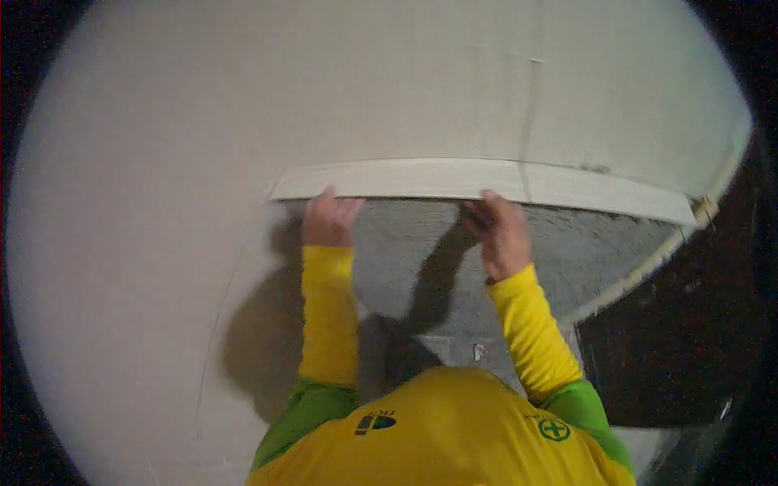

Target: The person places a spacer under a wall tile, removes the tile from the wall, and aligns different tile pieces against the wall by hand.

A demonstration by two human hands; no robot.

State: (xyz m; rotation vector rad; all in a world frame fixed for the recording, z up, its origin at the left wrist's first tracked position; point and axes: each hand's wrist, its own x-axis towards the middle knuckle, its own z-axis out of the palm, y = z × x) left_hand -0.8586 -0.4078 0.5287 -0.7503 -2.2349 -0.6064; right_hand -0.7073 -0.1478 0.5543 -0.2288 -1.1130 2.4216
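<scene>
A long white strip [405,179] lies across the middle of the view, along the lower border of a large pale surface [340,89]. My left hand [331,220] is at its near edge, left of the middle, with the fingertips on the edge. Farther right, my right hand [504,235] has its fingers bent at the same edge, and part of them is in shadow. Both hands look closed on the strip's edge. Below the strip is a rough grey surface [405,251].
A pale narrow edge [640,279] bounds the grey area on the right, with a dark area [673,340] beyond it. A small whitish scrap [478,351] lies near my body. A thin dark line [531,113] runs down the pale surface to the strip.
</scene>
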